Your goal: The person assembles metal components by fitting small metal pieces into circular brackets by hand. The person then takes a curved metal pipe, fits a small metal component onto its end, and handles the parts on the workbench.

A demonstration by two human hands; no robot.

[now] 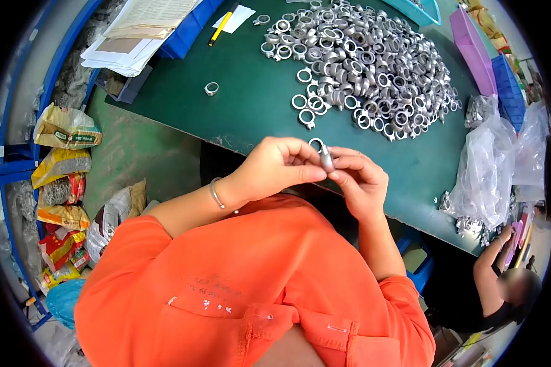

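Green tabletop [251,73]; dull grey metal ring [327,160] between left hand [274,166], right hand [362,182].

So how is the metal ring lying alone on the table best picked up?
Probably pinch the lone metal ring across its round outer band, coming from above: it sits apart on the green tabletop, with bare space on every side for a grip.

Wears a bright orange short-sleeved top [226,257], marked with dark smudges [211,286] and white specks [207,303], and a silver bracelet [213,193] at left.
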